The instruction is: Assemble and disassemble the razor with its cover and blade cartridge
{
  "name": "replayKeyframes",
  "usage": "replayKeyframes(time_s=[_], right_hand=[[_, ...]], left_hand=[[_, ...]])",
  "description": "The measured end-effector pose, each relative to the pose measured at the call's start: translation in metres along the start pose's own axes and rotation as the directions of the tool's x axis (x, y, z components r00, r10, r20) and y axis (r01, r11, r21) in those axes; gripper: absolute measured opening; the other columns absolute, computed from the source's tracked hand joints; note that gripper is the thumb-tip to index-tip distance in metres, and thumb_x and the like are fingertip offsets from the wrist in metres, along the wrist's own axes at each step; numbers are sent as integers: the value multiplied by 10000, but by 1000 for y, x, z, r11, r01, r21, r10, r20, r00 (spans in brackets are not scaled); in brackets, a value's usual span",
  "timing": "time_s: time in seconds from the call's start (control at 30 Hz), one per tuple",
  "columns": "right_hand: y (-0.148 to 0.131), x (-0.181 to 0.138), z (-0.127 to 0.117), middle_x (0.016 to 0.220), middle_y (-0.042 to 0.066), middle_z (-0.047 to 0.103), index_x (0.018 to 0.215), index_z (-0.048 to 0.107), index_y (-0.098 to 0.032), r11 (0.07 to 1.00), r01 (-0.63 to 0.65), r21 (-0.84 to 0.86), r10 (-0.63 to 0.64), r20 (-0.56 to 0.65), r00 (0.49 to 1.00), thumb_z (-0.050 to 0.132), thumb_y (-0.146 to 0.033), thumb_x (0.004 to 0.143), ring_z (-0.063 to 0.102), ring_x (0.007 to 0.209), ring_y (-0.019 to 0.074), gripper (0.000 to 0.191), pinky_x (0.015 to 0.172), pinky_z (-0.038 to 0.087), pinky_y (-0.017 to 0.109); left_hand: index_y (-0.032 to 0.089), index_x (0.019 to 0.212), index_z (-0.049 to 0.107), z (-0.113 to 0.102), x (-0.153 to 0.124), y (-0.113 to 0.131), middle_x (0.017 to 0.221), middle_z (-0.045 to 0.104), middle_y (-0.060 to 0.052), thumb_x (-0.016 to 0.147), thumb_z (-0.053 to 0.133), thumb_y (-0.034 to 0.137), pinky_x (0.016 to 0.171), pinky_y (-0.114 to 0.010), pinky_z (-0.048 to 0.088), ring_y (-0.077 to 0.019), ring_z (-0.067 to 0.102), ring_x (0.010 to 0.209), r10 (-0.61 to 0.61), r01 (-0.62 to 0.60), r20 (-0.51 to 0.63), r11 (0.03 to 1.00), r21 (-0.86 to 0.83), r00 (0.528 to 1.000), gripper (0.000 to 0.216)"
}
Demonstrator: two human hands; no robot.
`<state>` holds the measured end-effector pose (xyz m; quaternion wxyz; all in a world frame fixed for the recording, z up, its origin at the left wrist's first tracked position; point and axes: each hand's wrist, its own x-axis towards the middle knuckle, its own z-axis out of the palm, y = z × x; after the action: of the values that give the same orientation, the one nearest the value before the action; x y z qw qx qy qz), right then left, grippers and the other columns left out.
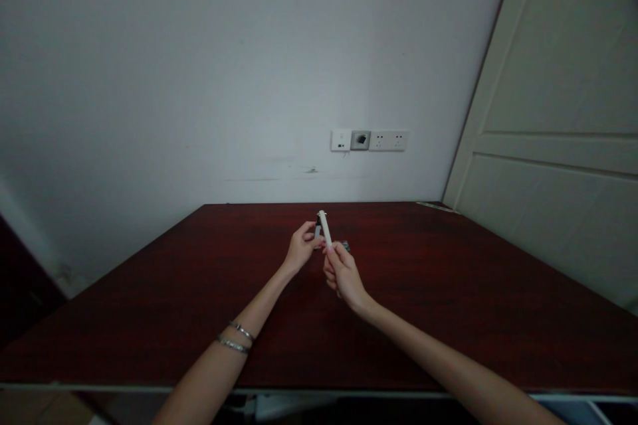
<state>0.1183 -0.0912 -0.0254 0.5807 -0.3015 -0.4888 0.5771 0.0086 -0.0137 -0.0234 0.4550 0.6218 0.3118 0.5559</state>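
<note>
Over the far middle of the table, both of my hands are raised close together. My left hand (pixel 302 247) is closed around a small, pale grey, lighter-shaped object (pixel 318 231) with a black top. In the closed fingers of my right hand (pixel 345 273) is a slim white stick (pixel 325 228), tilted with its upper end leaning left. That upper end is beside the black top of the pale object; I cannot tell whether they touch. Behind my right hand, a small dark patterned thing (pixel 345 246) lies partly hidden on the table.
The dark red wooden table (pixel 209 305) reaches back to a pale wall (pixel 224 66). Sockets and switches (pixel 379 140) are set low in the wall. A panelled white door (pixel 553 146) stands along the right side. Two bracelets (pixel 235 344) circle my left forearm.
</note>
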Motion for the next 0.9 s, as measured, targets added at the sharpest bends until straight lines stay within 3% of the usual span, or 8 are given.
replayKeyframes(time_s=[0.27,0.4,0.7,0.9], right_hand=[[4,1,1,478,-125,297,791,402,-217,1000,-19,-14,19,2,1000,523,-555,751,176,336,17,361,296,119,123],[3,6,-1,477,-122,305,794,413,-215,999,40,-29,-40,16,999,518,-536,766,176,329,16,339,295,120,128],[3,11,-9,479,-111,347,815,443,-206,988,58,-142,-56,17,998,492,-508,790,227,330,26,307,287,159,131],[-3,16,-14,479,-102,364,819,470,-194,970,94,-224,-101,-18,995,495,-499,788,266,336,29,307,290,197,134]], left_hand=[[148,947,523,-1,1,-3,680,634,4,631,667,234,553,-216,461,-133,613,587,-8,9,-28,1000,22,1000,357],[146,936,530,-2,0,-3,669,625,13,633,657,206,543,-196,446,-113,598,568,16,-14,-39,998,53,999,333],[158,885,540,-5,1,-11,660,615,29,668,597,141,566,-183,447,-101,596,592,88,-75,-53,977,201,995,225],[158,905,532,-5,1,-11,673,622,11,675,621,167,555,-202,468,-119,609,597,62,-50,-50,976,212,997,246]])
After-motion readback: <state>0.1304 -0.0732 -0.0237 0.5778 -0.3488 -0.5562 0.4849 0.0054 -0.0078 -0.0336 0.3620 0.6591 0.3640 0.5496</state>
